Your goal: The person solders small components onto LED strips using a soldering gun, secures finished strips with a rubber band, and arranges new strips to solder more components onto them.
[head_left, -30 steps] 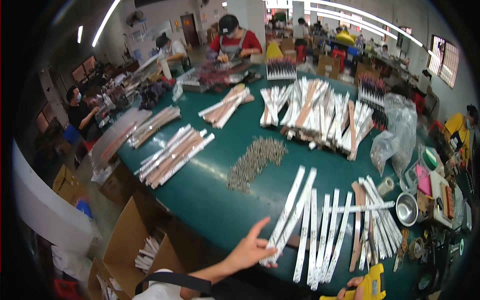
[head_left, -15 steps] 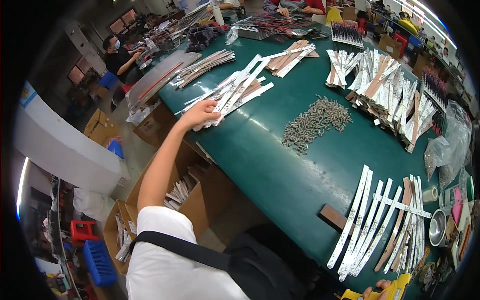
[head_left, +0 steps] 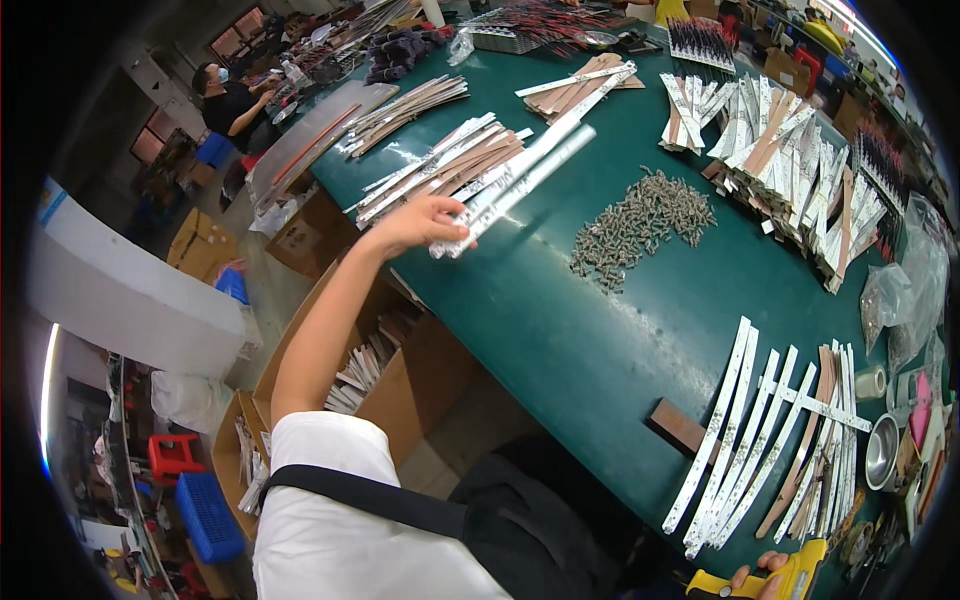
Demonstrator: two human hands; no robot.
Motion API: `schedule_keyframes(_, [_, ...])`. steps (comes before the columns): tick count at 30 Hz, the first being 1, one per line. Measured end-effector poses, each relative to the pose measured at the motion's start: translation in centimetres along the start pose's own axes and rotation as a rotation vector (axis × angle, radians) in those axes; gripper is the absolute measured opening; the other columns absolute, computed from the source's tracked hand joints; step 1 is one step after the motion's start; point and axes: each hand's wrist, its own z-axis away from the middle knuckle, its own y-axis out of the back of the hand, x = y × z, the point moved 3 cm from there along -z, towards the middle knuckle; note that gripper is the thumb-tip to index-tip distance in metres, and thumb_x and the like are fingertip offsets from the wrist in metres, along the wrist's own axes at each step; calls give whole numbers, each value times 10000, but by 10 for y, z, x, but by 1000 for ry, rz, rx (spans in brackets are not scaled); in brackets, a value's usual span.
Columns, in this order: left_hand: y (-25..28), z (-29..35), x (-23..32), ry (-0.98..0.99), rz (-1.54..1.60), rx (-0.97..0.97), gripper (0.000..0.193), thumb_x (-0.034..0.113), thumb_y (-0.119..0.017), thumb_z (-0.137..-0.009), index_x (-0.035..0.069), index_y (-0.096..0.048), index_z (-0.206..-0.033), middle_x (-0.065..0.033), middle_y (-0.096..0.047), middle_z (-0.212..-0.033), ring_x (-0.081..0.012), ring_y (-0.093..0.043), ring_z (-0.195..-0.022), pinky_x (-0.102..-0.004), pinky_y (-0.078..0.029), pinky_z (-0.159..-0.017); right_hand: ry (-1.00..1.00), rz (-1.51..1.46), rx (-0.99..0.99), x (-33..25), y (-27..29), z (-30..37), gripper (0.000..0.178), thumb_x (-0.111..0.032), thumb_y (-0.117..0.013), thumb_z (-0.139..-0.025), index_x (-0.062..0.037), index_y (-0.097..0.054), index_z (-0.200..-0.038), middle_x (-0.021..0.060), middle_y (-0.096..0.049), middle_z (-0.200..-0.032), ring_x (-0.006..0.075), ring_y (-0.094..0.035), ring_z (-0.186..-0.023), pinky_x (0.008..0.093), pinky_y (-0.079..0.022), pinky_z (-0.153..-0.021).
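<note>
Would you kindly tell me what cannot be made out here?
All in the head view:
- Right hand and yellow tool: partly cut off by the lower edge.
- Held white strips: gripped part hidden by the left hand.
- Small grey pieces: too small and heaped to count.

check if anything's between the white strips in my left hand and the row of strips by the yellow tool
The brown block partly does, jutting from the row toward the left hand. The pile of small metal pieces lies beside the direct line.
</note>
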Motion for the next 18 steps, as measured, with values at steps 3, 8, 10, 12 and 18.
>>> schedule_keyframes(3, [-20,-6,-7,41,-59,-101,327,172,-676,-853,12,-586,-1124,-61,-706,-913,-42,-603,-720,-173,-439,-602,-22,-16,-62,3,14,-3,397,-54,-530,-929,-13,-421,-1308,132,-610,-984,147,-567,-612,227,-499,-502])
schedule_keyframes(8, [-19,-15,-3,78,-337,-35,348,258,-691,-845,21,-615,-1087,-36,-689,-819,-62,-604,-707,-184,-460,-621,-8,-20,-52,2,15,-3,399,-56,-531,-931,-10,-416,-1310,140,-607,-988,155,-554,-604,232,-492,-490])
schedule_keyframes(10, [-22,-12,12,86,-457,-26,364,279,-696,-835,24,-618,-1082,-48,-682,-810,-90,-613,-712,-219,-475,-630,-17,-33,-50,1,14,-2,400,-55,-532,-931,-9,-414,-1311,144,-607,-986,157,-552,-606,233,-491,-488])
schedule_keyframes(12, [-18,-11,18,98,-578,3,381,300,-701,-824,27,-622,-1076,-61,-674,-800,-117,-622,-717,-253,-490,-639,11,-20,-29,2,15,-1,399,-52,-533,-930,-6,-415,-1308,149,-606,-987,153,-553,-624,236,-489,-485])
schedule_keyframes(18, [14,-24,12,-431,-1338,766,689,448,-706,-724,132,-492,-1298,-206,-430,-1333,-400,-445,-1176,-526,-345,-978,2,30,91,-2,17,4,350,-82,-573,-917,-30,-470,-1247,102,-603,-935,129,-549,-624,215,-467,-476])
